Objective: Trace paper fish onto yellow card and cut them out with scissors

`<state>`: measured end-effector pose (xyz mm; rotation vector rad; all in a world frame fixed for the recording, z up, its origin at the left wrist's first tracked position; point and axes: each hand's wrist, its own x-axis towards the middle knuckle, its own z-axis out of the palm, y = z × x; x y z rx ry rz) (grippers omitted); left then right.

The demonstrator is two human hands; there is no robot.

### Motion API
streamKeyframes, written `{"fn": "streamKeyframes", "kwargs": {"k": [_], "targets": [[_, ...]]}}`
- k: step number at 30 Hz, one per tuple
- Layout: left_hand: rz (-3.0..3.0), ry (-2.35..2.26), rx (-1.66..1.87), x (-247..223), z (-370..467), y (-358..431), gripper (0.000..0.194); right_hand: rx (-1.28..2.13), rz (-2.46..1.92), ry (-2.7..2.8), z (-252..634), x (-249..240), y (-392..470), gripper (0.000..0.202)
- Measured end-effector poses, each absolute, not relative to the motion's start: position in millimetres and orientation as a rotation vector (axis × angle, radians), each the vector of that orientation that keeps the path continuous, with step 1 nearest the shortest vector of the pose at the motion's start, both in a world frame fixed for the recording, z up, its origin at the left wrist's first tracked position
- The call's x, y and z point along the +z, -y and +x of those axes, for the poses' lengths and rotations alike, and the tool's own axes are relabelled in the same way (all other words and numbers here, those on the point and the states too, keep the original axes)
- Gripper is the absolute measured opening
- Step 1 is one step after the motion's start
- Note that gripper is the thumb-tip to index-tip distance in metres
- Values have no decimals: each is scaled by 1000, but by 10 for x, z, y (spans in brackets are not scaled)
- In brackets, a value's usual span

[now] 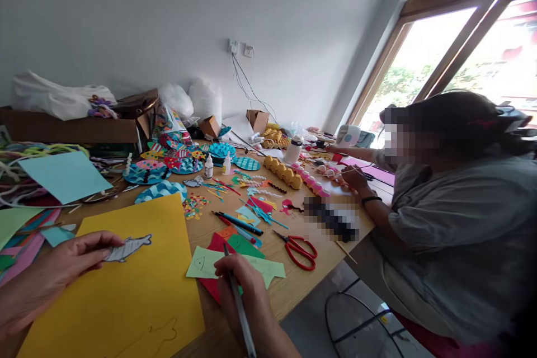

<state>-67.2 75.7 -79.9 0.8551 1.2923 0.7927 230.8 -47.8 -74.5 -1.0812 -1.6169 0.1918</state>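
Note:
My left hand (79, 260) pinches a grey paper fish cutout (129, 248) with a dark outline, just above a large yellow sheet of paper (146, 285). A fish-like outline (163, 329) is drawn in thin lines near the sheet's lower edge. In my right hand (247, 291) is a slim grey pen (239, 307), its dark tip pointing up and away from me. Behind that hand lies a light green paper strip (268, 268) with a small fish drawn at its left end. Red and darker green paper scraps lie under the strip.
Red-handled scissors (301, 251) lie right of the strip, near the table edge. Several pens (239, 222) and paper scraps lie beyond. Glue bottles (208, 166), blue paper-covered discs (161, 192) and yellow egg-carton strips (283, 172) stand farther back. A person (453, 201) works at the right.

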Motion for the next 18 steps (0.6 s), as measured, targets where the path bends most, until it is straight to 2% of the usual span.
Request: {"fn": "streamKeyframes", "kwargs": {"k": [6, 10, 14, 18], "targets": [[900, -1325, 763, -546, -571, -582, 54, 248, -1072, 1766, 2273, -539, 436, 22], [1109, -1367, 831, -342, -565, -484, 46, 252, -975, 1965, 2176, -568, 384, 32], [1197, -1393, 914, -304, -651, -495, 35, 255, -935, 2136, 2139, -553, 306, 39], [1254, -1423, 989, -312, -705, -547, 31, 195, -896, 2202, 2128, -477, 197, 35]]}}
